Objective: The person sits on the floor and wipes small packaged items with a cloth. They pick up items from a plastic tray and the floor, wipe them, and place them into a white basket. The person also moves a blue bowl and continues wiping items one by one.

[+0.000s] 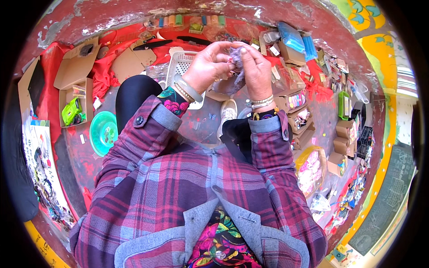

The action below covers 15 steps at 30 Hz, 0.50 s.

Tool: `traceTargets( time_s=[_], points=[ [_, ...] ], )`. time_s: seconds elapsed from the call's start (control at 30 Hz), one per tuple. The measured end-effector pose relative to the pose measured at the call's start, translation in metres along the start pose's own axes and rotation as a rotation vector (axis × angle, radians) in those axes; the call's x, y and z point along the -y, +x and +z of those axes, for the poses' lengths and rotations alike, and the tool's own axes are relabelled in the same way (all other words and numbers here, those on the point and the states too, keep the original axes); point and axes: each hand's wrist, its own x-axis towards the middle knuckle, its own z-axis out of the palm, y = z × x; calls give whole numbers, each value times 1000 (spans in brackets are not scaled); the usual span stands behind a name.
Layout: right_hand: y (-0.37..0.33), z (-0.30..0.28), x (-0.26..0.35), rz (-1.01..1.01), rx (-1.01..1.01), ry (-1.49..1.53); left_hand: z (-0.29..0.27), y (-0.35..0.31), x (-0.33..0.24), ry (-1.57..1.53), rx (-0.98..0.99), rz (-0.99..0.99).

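One left hand (206, 66) and right hand (259, 73) pinch fuzzy purple material (238, 78).

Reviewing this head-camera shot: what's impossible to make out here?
All in the head view:
- Purple fuzzy piece: its full shape, partly covered by the fingers of the left hand and right hand.
- White basket: its right side, behind the left hand.
- Green basin: its contents, too small.
- Chalkboard: its markings, too small and faint.
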Motion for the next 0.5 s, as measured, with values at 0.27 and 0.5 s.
traceTargets(
  time_s=[0.27,0.5],
  points=[
    [4,-31,-12,417,-127,336,1,3,-14,-258,-154,-105],
    [1,-31,6,503,126,458,-3,4,-10,-254,-144,-89]
  ],
)
